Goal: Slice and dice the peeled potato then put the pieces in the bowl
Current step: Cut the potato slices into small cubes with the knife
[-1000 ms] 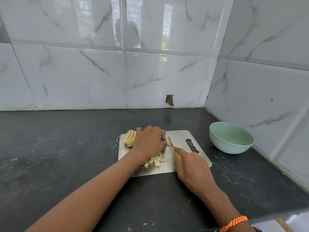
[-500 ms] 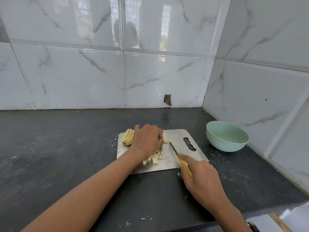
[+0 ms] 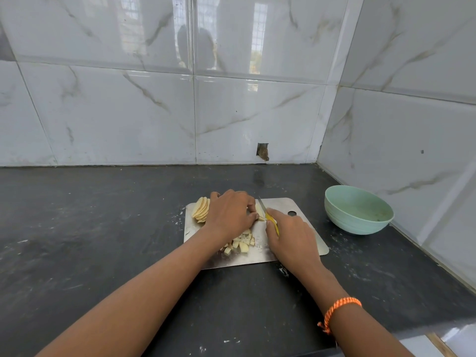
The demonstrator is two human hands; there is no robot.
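I keep the left grip (image 3: pixel 230 215) clamped on the pale potato slices (image 3: pixel 258 211) at the centre of the rectangular steel cutting board (image 3: pixel 280 204), steadying them, while the right grip (image 3: pixel 291 235), clamped on the yellow-handled knife (image 3: pixel 268 215), dices beside the fingertips; cut cubes (image 3: pixel 240 244) lie near, the empty mint-green bowl (image 3: pixel 358 213) waiting right.

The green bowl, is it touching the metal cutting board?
Apart. The head view shows a strip of dark counter between the green bowl and the metal cutting board's right edge.
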